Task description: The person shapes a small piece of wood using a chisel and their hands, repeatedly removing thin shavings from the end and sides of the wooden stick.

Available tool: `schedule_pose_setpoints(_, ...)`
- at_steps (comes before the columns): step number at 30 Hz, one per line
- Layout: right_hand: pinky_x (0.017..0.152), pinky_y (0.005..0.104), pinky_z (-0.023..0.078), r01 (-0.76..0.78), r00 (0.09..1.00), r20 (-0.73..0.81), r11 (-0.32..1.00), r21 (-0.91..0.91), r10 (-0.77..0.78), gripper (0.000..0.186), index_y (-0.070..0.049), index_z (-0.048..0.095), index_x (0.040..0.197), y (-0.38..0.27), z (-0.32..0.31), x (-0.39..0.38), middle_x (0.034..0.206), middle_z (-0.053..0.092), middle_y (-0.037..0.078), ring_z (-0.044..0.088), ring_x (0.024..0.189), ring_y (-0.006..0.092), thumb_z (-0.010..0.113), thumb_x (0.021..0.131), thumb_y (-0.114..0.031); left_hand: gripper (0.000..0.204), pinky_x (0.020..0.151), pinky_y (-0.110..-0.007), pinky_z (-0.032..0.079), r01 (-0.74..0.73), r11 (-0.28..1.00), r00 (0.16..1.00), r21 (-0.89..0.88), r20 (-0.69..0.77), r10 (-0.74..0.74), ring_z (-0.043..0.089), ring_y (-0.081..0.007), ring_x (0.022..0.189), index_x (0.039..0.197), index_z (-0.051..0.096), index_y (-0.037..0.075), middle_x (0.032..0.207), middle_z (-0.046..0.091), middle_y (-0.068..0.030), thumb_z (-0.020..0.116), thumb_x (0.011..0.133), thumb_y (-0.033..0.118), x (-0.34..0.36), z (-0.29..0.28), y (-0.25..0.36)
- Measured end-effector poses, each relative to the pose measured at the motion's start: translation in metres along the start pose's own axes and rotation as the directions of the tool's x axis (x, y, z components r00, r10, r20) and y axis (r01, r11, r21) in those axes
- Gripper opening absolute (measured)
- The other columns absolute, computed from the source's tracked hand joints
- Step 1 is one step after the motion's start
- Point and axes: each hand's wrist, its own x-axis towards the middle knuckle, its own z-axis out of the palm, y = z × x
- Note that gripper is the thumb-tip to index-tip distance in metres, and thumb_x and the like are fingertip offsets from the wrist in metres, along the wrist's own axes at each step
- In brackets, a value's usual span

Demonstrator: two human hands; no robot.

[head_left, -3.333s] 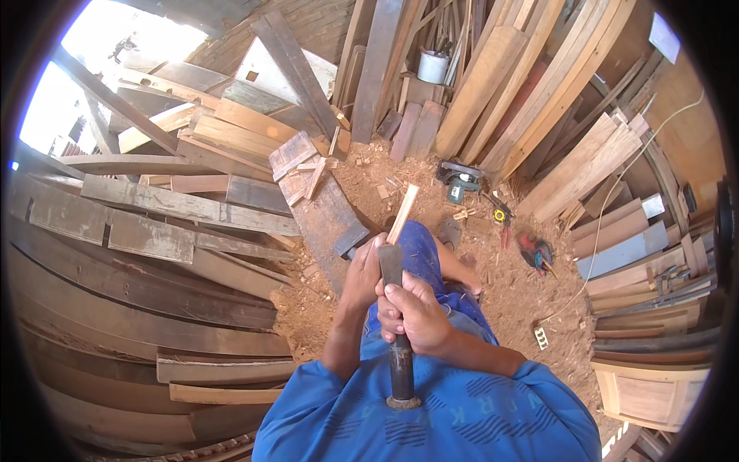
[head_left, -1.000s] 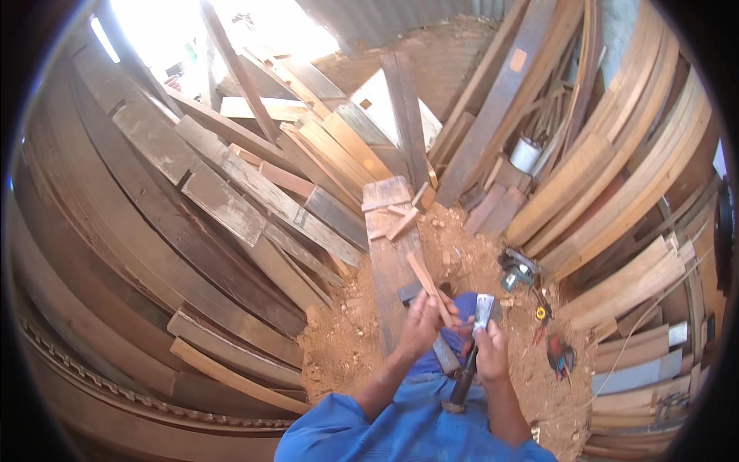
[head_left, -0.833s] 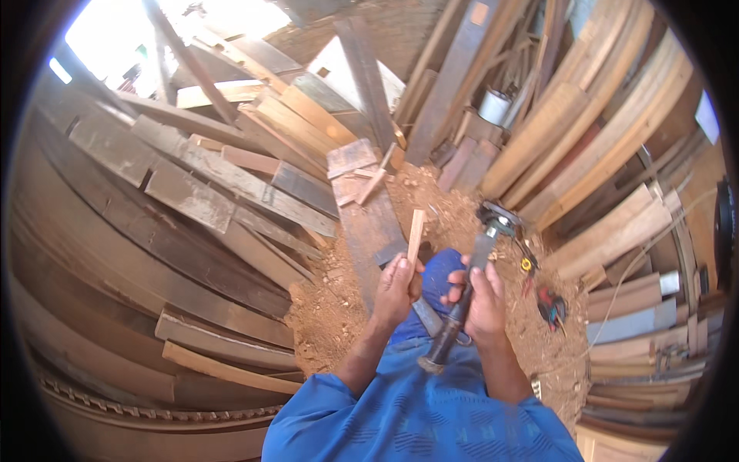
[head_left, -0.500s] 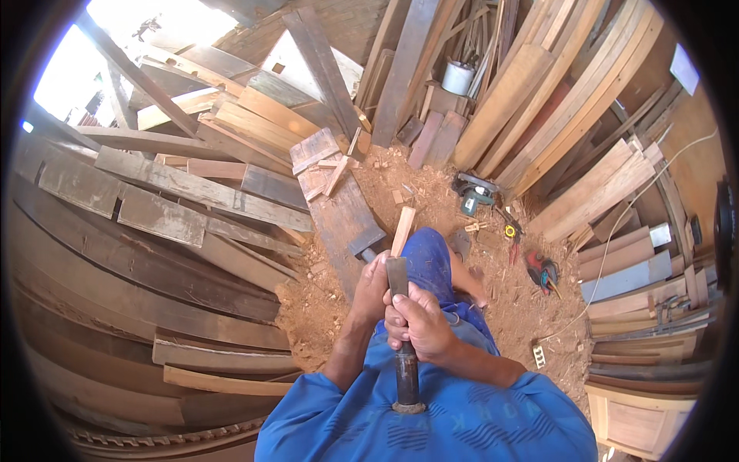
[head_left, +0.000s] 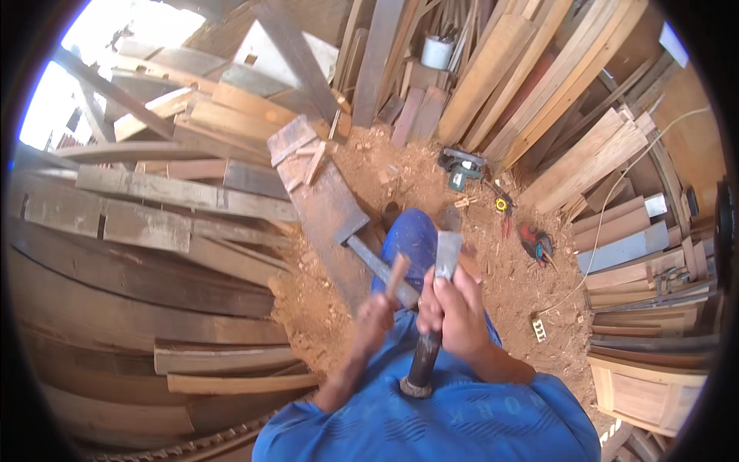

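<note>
Looked down on a sawdust-strewn floor (head_left: 508, 308) flanked by rough timber boards (head_left: 138, 269), with a scuffed plank (head_left: 327, 206) left of the chisel (head_left: 447, 256). Had the right hand (head_left: 456, 309) wrapped snugly round it, flat-bladed and dark-handled. Had the left hand (head_left: 375, 316) curled round a slim, blurred wooden strip (head_left: 398, 277), left of the chisel, with a block-headed hammer (head_left: 373, 259) aslant there.

The chisel blade (head_left: 448, 254) is smooth, shiny metal, the stick (head_left: 398, 276) wood, the shirt (head_left: 462, 404) matt cloth.

From the chisel (head_left: 447, 255): stacked planks (head_left: 138, 314) at nine o'clock, offcuts (head_left: 314, 163) on a board (head_left: 322, 212) at eleven, bucket (head_left: 437, 54) at twelve, tape measure (head_left: 501, 204) at one, socket strip (head_left: 539, 331) at three
</note>
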Motion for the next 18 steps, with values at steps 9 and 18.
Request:
schedule_pose_setpoints(9, 0.052, 0.0275, 0.046, -0.273, 0.941, 0.241, 0.954, 0.124, 0.238, 0.013, -0.008, 0.046, 0.106, 0.028, 0.021, 0.022, 0.070, 0.041, -0.002, 0.040, 0.052, 0.0058, 0.045, 0.099, -0.020, 0.034, 0.062, -0.023, 0.040, -0.091, 0.992, 0.995, -0.093, -0.051, 0.087, 0.045, -0.0064, 0.066, 0.105, 0.056, 0.007, 0.075, 0.051, 0.0034, 0.035, 0.105, 0.034, 0.064, 0.028, 0.089)
schedule_pose_setpoints(18, 0.046, 0.0266, 0.043, -0.167, 0.977, 0.140, 0.985, 0.030, 0.162, 0.014, -0.005, 0.045, 0.101, 0.030, 0.018, 0.010, 0.065, 0.038, -0.001, 0.038, 0.049, 0.0060, 0.043, 0.100, -0.020, 0.036, 0.065, -0.022, 0.043, -0.079, 0.993, 0.996, 0.090, 0.050, 0.074, 0.050, -0.0055, 0.074, 0.099, 0.058, 0.005, 0.082, 0.056, 0.0014, 0.031, 0.105, 0.027, 0.036, 0.032, 0.088)
